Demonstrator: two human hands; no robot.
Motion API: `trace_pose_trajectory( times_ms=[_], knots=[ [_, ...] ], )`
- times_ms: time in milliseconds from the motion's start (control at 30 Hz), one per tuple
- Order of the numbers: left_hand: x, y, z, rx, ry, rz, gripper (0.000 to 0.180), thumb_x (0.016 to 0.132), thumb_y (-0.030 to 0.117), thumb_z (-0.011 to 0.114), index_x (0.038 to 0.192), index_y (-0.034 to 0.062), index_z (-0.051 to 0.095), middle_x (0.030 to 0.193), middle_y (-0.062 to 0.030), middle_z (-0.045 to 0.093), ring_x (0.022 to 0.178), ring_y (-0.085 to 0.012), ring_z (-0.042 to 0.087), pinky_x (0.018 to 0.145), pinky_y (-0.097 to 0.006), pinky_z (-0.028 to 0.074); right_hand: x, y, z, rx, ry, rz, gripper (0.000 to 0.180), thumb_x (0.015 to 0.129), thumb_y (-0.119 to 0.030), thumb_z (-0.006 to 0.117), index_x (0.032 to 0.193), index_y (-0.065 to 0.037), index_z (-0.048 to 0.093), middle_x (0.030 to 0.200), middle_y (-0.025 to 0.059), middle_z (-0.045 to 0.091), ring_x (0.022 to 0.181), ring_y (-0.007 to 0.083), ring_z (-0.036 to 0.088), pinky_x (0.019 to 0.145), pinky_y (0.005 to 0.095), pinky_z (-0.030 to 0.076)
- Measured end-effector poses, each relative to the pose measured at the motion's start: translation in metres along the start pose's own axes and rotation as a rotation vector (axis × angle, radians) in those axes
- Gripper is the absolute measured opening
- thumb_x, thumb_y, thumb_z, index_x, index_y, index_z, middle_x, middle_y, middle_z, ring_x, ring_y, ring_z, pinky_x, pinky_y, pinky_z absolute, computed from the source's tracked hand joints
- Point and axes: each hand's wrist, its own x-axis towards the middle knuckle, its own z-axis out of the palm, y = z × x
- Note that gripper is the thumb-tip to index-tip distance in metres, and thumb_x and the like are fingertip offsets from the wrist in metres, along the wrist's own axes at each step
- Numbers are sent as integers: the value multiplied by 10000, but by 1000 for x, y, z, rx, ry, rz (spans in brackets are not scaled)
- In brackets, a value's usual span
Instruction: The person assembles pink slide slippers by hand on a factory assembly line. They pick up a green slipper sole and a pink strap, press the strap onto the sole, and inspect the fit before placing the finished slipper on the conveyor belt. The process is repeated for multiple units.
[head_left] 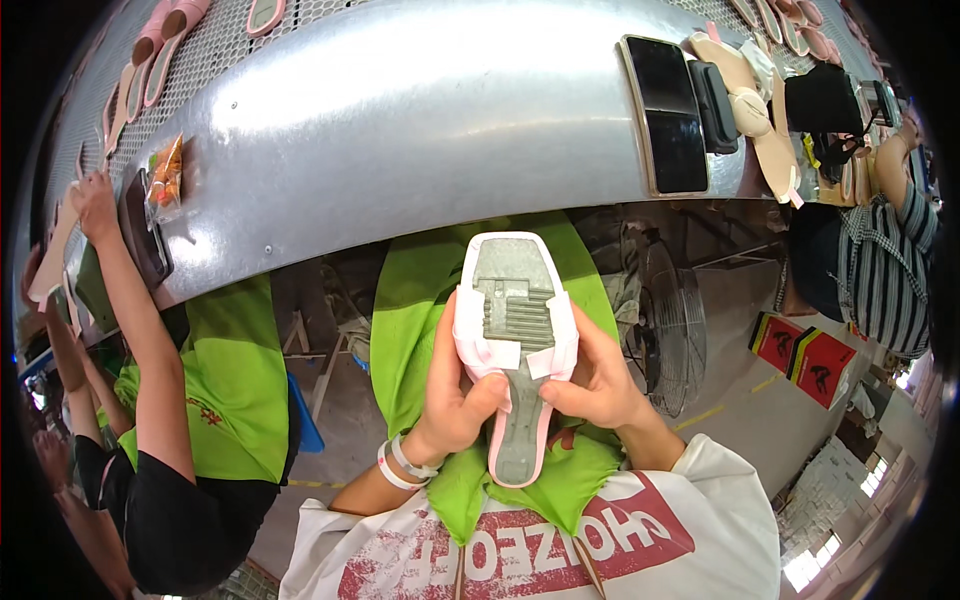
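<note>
A pink shoe upper on a grey insole board [516,400] is held up in front of my chest, its underside facing me and its broad toe end pointing away. White-pink straps fold over the board's edges around the ribbed middle. My left hand [458,385] wraps the left side, thumb pressed near a strap end. On the opposite side my right hand [598,375] grips the same way, its thumb by the other strap end. The fingers beneath the shoe are partly hidden. Two white bands circle my left wrist.
A metal work table [420,130] stretches ahead, with a phone [667,120] and shoe pieces at its right. A small orange packet [166,178] lies at the left. Co-workers sit on both sides. A floor fan [672,325] stands under the table, near red boxes [802,357].
</note>
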Motion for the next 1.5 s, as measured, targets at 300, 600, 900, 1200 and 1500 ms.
trace_pose_trajectory(
  times_ms=[300, 600, 900, 1200, 1500],
  knots=[
    [4, 4, -4, 25, -104, 18, 978, 841, 174, 702, 1525, -59, 43, 1505, -177, 296, 1386, -258, 335, 1143, -394, 263, -2, 3, -7, -55, -25, -11, 975, 751, -49, 760, 1509, 97, 163, 1468, 158, 387, 1358, 222, 378, 1139, 353, 269],
    [2, 2, -10, -104, -191, -1, 1077, 772, 64, 753, 1530, -45, -5, 1530, -175, 259, 1412, -263, 308, 1149, -404, 260, -2, -7, -3, -166, -22, -42, 987, 719, -62, 786, 1499, 83, 200, 1438, 171, 422, 1335, 231, 415, 1119, 356, 306],
    [2, -8, -14, -18, -213, 75, 1162, 715, 79, 829, 1527, -53, 7, 1532, -177, 257, 1406, -265, 318, 1147, -403, 270, -2, -17, -5, -348, -66, -88, 949, 745, -160, 796, 1477, 72, 240, 1401, 181, 456, 1334, 253, 408, 1122, 366, 288],
    [29, -17, -51, -86, -707, -412, 846, 605, 107, 923, 1336, 8, 509, 1272, -98, 608, 1158, -210, 588, 1008, -372, 473, 7, -26, -10, -137, 10, 23, 700, 911, -270, 644, 1438, 76, 338, 1377, 169, 488, 1300, 233, 448, 1109, 364, 306],
    [52, 68, 14, 1066, -190, 179, 592, 651, 437, 827, 1063, 78, 599, 742, -186, 671, 663, -391, 666, 576, -431, 532, 32, -16, 10, -124, 394, -242, 1060, 650, -406, 889, 1429, 43, 327, 1286, 108, 506, 1189, 186, 504, 1018, 326, 399]
  ],
)
